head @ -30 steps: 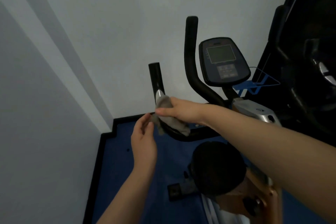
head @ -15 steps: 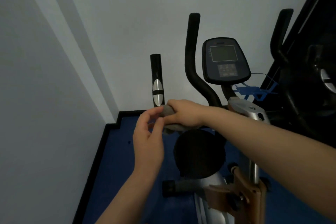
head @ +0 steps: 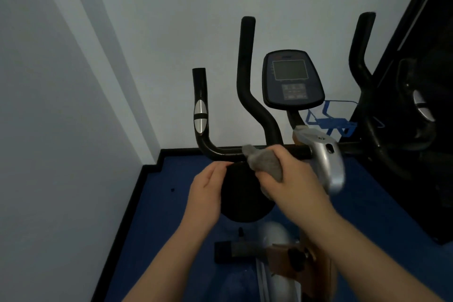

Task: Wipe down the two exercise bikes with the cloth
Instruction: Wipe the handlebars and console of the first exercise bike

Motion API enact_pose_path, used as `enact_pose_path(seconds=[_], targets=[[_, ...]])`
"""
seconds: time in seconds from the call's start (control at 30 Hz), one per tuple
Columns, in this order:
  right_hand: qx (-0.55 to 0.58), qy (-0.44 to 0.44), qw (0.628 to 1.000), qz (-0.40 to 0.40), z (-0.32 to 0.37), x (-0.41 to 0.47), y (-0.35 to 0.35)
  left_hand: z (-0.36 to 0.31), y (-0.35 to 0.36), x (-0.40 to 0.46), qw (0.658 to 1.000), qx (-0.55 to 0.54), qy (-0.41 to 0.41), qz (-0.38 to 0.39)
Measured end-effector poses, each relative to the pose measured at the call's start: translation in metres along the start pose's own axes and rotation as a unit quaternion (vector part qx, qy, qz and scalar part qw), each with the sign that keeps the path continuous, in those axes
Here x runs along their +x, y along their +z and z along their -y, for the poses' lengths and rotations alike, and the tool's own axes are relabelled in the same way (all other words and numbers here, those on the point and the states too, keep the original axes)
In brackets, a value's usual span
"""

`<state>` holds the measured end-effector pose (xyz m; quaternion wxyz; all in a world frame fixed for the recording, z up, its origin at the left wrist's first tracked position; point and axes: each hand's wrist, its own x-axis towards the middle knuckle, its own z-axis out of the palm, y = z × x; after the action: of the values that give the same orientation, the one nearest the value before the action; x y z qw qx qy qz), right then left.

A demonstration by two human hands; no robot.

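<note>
Head view: the right hand (head: 291,179) grips a bunched grey cloth (head: 263,162), fingers curled round it, and holds it against the black horizontal handlebar (head: 220,151) of the exercise bike (head: 318,152), just at the foot of the tall curved grip (head: 247,76). The cloth sits a little past centre toward 12 o'clock. The left hand (head: 208,191), at about 9 o'clock from the cloth, hangs just below the bar with its fingers loosely bent; its fingertips look close to the bar's underside, though whether they touch it is hard to tell in this dim light. The two hands are near each other but apart. The short upright grip (head: 200,105) with its silver pulse sensor stands at 10 o'clock from the cloth. The console (head: 290,79) with its dark screen lies at 1 o'clock, and a blue wire bottle cage (head: 328,117) at 2 o'clock. A second dark machine (head: 416,117) fills the 3 o'clock edge. Blue matting (head: 166,216) covers the floor below.
</note>
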<state>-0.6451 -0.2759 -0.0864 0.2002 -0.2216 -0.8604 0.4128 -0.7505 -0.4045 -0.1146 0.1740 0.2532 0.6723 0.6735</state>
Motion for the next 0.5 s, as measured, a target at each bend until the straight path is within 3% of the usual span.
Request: enact_pose_path(seconds=[0.1, 0.37, 0.5], targets=[[0.048, 0.016, 0.996, -0.068, 0.000, -0.019, 0.009, 0.001, 0.000, -0.002, 1.000, 0.001, -0.006, 0.003], [0.125, 0.104, 0.978, -0.131, 0.009, 0.004, 0.021, 0.000, -0.004, 0.000, 0.999, 0.012, -0.019, 0.033], [0.133, 0.087, 0.972, -0.175, 0.003, -0.025, 0.026, 0.002, -0.004, 0.000, 0.998, 0.010, -0.025, 0.052]])
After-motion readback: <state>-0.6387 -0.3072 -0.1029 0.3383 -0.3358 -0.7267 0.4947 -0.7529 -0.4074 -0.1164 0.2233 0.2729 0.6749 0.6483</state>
